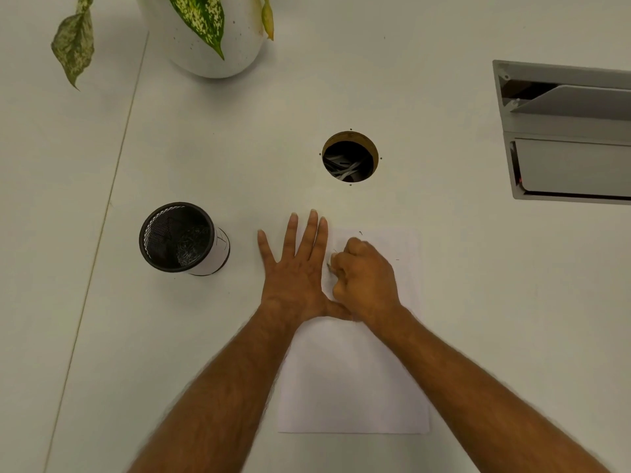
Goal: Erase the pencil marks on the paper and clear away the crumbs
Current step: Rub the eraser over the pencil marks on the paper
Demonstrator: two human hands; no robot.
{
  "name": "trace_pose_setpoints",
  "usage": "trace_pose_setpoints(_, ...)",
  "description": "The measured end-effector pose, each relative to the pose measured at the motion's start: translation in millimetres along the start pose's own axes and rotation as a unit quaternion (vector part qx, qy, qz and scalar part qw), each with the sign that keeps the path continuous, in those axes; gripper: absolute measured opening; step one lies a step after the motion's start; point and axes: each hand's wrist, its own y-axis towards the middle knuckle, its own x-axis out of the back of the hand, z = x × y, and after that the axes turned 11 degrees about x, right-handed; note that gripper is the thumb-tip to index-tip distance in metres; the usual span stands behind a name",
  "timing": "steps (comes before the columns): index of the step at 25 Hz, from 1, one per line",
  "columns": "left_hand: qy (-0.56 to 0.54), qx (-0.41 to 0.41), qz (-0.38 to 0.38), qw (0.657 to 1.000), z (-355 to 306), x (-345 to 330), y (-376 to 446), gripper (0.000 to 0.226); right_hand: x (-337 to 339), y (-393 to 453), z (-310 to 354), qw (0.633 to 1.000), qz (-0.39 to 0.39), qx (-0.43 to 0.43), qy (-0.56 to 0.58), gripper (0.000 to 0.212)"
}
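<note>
While the left hand lies flat with its fingers spread, its palm presses on the upper left edge of a white sheet of paper, fingertips reaching past the sheet's top onto the pale surface; this grip is fully open and has hold of nothing. Just beside it, touching at the thumb, the right hand is curled into a fist on the upper part of the paper, its grip closed around a small whitish eraser, of which only a sliver shows between the fingers. A few short dark pencil marks show near the sheet's top edge and to the right of the fist; whether any specks there are crumbs cannot be told. The paper lies straight, near the front of the surface, both bare forearms crossing over its lower half. To the left, well apart from the sheet, stands a black mesh pen cup wrapped in a white label. Beyond the hands is a round cable hole in the surface, farther back a white plant pot with mottled green leaves, and at the right edge a grey hinged socket box.
</note>
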Motion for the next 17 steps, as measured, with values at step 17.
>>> trace_pose_setpoints(17, 0.002, 0.011, 0.027, 1.000, -2.9, 5.2, 0.1, 0.158, 4.2, 42.4, -5.0, 1.000, -0.019, -0.016, -0.017, 0.010)
